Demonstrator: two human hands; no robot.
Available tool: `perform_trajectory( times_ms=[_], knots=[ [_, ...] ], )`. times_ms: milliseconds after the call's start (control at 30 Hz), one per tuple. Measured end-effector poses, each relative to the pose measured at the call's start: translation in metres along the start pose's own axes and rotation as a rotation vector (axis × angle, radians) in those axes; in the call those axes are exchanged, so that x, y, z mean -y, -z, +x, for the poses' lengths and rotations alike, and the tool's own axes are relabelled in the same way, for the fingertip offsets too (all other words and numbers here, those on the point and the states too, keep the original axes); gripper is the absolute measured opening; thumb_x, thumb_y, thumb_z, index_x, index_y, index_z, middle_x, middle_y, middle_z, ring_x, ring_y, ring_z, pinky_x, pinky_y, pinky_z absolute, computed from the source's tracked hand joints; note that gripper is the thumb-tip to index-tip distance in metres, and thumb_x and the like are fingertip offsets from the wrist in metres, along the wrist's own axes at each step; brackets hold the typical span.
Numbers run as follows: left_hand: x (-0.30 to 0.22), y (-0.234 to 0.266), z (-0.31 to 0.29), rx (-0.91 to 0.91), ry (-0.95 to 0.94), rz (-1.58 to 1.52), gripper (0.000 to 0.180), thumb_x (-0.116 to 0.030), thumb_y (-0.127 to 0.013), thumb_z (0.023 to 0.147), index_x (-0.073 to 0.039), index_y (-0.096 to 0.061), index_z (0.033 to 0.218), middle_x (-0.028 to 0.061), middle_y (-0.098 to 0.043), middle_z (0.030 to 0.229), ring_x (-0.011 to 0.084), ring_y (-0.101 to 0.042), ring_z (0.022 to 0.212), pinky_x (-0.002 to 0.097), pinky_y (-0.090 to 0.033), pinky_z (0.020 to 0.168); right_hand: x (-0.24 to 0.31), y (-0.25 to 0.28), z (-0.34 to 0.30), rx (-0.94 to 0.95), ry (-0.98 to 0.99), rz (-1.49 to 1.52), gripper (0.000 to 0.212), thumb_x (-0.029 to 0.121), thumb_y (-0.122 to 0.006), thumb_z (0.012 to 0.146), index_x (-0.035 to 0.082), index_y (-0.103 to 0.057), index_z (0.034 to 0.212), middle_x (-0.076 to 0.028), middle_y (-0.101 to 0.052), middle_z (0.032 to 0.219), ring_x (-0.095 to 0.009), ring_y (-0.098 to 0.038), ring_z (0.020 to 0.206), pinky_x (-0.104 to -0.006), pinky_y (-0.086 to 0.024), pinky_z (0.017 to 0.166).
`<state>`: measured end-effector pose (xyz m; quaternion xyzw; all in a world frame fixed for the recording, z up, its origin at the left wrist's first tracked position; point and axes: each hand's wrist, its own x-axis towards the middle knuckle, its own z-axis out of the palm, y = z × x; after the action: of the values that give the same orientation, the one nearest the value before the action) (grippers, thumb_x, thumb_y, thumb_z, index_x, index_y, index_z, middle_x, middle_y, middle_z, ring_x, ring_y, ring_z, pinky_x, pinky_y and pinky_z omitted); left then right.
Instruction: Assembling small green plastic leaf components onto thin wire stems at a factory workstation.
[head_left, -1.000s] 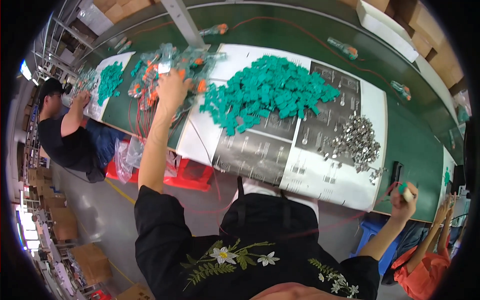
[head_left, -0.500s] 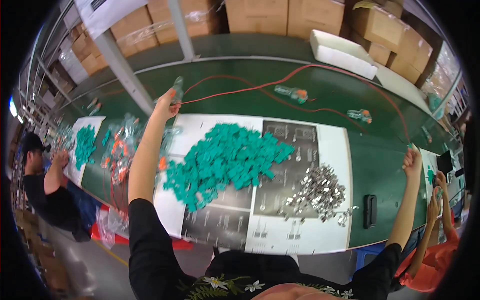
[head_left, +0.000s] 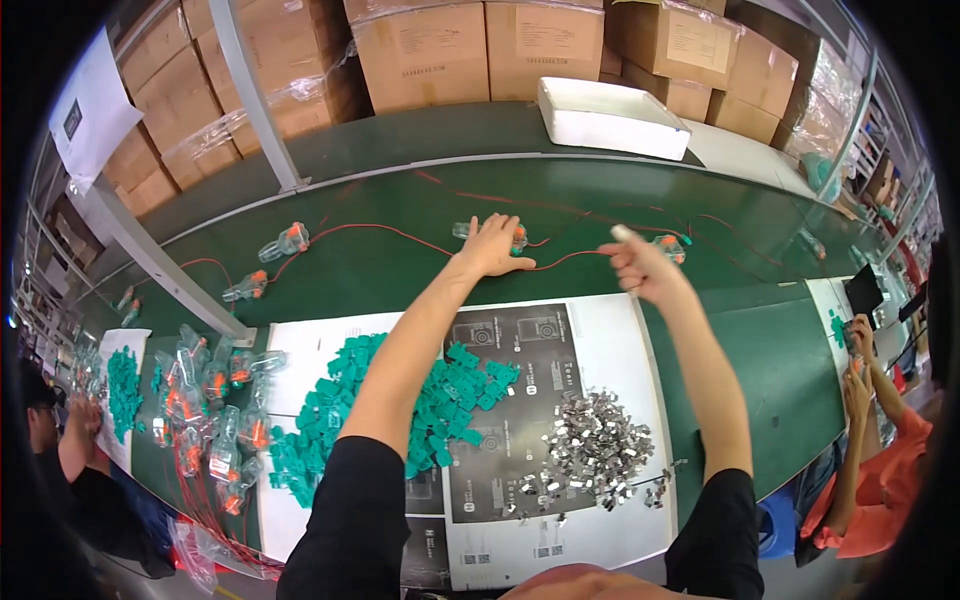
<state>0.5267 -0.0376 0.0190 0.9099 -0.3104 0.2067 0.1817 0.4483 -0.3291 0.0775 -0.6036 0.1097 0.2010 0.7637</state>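
Note:
My left hand (head_left: pixel 490 248) lies palm down with fingers spread over a clear plastic bottle-shaped piece (head_left: pixel 462 230) with an orange part, on the green conveyor surface. Beyond the mats, my right hand (head_left: pixel 645 268) is curled, thumb raised, around a thin red cord (head_left: pixel 572 260) that runs from beside my left hand. Another clear piece with an orange part (head_left: pixel 669 248) lies just behind the right fingers. Below my left forearm spreads a heap of small teal plastic pieces (head_left: pixel 330 410). A pile of shiny metal clips (head_left: pixel 598 447) sits to its right.
At left, several clear bottle-shaped pieces (head_left: pixel 222 455) with orange parts and red cords are heaped. Two more (head_left: pixel 285 243) lie at the far left. A white foam box (head_left: pixel 615 120) and cardboard boxes (head_left: pixel 425 55) stand behind. Co-workers sit left and right, one in an orange shirt (head_left: pixel 885 490).
Both hands have come together from wide apart. The clear piece my left hand held up is down on the green surface, and the stretched cord now hangs slack. The view has shifted.

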Motion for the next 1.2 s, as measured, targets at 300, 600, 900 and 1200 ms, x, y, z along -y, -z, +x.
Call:
perform_trajectory(
  times_ms=[300, 600, 900, 1200],
  knots=[
    [-0.111, 0.141, -0.06, 0.153, -0.131, -0.051, 0.048, -0.032, -0.072, 0.079, -0.002, -0.059, 0.114, 0.0148, -0.054, 0.104, 0.0317, -0.052, 0.097, 0.0409, -0.044, 0.086, -0.004, -0.059, -0.031, 0.261, 0.252, 0.252, 0.033, 0.033, -0.056, 0.096, 0.001, -0.057, 0.101, 0.009, -0.028, 0.057, -0.003, -0.023, 0.043, -0.0208, -0.019, 0.038],
    [-0.046, 0.289, -0.243, 0.123, 0.07, 0.415, 0.045, -0.015, -0.072, 0.075, -0.003, -0.057, 0.115, 0.0125, -0.053, 0.107, 0.0305, -0.052, 0.107, 0.0433, -0.043, 0.095, 0.075, 0.033, -0.089, 0.61, 0.502, 0.532, 0.017, 0.012, -0.039, 0.102, -0.002, -0.049, 0.101, 0.001, -0.031, 0.066, -0.007, -0.022, 0.046, -0.0221, -0.02, 0.039],
    [0.022, 0.344, -0.387, 0.228, 0.124, 0.666, 0.038, 0.0, -0.062, 0.072, -0.005, -0.064, 0.11, 0.0092, -0.057, 0.124, 0.0251, -0.046, 0.126, 0.0454, -0.03, 0.113, 0.023, -0.038, -0.189, 0.789, 0.533, 0.439, 0.023, 0.016, -0.034, 0.104, -0.003, -0.044, 0.112, -0.003, -0.036, 0.076, -0.009, -0.024, 0.044, -0.0226, -0.023, 0.036],
    [-0.058, 0.342, -0.388, 0.13, 0.347, 0.224, 0.037, -0.009, -0.066, 0.076, -0.003, -0.063, 0.113, 0.0147, -0.062, 0.12, 0.029, -0.052, 0.12, 0.0409, -0.04, 0.103, -0.061, -0.146, -0.31, 0.945, 0.489, 0.266, 0.023, 0.021, -0.034, 0.104, 0.003, -0.04, 0.091, -0.002, -0.032, 0.052, -0.007, -0.02, 0.03, -0.0225, -0.019, 0.025]
  ],
)
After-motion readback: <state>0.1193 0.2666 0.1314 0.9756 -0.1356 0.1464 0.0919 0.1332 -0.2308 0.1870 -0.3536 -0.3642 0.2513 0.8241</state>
